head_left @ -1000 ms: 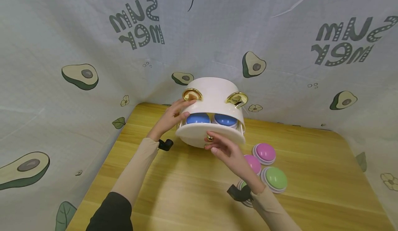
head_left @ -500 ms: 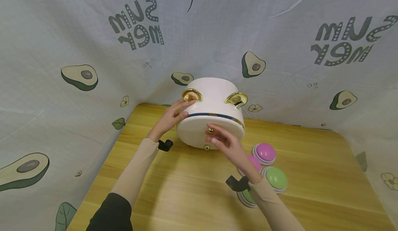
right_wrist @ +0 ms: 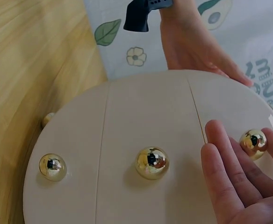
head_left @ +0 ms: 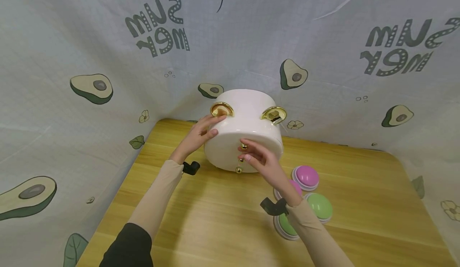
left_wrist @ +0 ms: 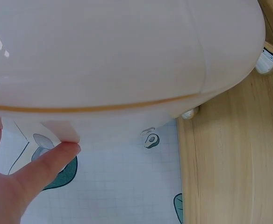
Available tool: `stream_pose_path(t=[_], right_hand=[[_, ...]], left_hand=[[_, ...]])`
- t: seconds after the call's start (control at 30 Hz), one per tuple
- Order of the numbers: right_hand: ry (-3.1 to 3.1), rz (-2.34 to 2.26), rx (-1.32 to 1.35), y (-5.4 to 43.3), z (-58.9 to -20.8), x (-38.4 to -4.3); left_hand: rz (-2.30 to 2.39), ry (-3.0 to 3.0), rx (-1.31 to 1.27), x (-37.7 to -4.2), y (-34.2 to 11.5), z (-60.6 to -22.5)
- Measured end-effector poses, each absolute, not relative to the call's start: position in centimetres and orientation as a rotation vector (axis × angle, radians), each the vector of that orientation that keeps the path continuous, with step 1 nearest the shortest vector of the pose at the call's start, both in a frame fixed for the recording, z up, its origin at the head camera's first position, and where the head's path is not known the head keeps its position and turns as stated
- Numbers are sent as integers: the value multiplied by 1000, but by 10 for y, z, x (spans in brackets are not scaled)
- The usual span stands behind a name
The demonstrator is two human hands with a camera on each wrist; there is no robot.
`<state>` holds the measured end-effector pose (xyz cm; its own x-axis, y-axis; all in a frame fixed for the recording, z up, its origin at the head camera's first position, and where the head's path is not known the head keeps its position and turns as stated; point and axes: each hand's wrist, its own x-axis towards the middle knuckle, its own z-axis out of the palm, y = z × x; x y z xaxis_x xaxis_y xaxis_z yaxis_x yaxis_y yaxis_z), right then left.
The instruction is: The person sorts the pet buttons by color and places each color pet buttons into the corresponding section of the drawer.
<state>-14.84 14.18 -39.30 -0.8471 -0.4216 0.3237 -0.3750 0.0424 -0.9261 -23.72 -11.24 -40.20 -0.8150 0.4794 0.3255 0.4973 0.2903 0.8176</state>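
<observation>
A glossy white rounded box [head_left: 248, 103] with two gold ears and three gold ball knobs down its front stands at the back of the table. My left hand [head_left: 195, 139] rests on its left side, with fairly straight fingers touching the wall in the left wrist view. At the front, my right hand [head_left: 264, 164] pinches the top gold knob [right_wrist: 253, 143] between thumb and index finger. Its other fingers lie extended near the middle knob [right_wrist: 152, 162]; the lowest knob [right_wrist: 53, 167] is farther off. The front panels sit flush, so the inside is hidden.
Right of the box lie two pink dome buttons [head_left: 307, 176] and two green dome buttons [head_left: 320, 206] on white bases, partly under my right forearm. The wooden table [head_left: 366, 187] meets a patterned cloth [head_left: 230, 51] behind the box.
The top front panel has swung up and shut, covering the two blue domes seen inside before. My right hand rose slightly with the top knob; my left hand stayed put.
</observation>
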Motion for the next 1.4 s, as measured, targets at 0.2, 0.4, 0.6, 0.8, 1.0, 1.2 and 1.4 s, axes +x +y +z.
stream_pose_path(t=[0.2,0.4,0.6,0.8,1.0,1.2,1.4], right_hand=[[2203,-1963,-834,141,-393,-145],[2184,-1979,-845,144,-395,-140],[2145,-2050,-837,151,-402,-129],[2163,-2066,-810,159,-420,-118],[2139,-2009,-719,159,-442,-113],[2082,-1977,-694,157,-454,-114],[2060,-1996,-728,153,-457,-119]], left_hand=[[-1509,-2525,-964,-235,-111,-407],[-1395,-2494,-971,-235,-104,-416],[-1408,-2413,-920,-235,-97,-423],[-1482,-2404,-849,-232,-94,-427],[-1516,-2427,-802,-232,-94,-428],[-1496,-2398,-835,-234,-94,-428],[-1503,-2391,-819,-232,-96,-426]])
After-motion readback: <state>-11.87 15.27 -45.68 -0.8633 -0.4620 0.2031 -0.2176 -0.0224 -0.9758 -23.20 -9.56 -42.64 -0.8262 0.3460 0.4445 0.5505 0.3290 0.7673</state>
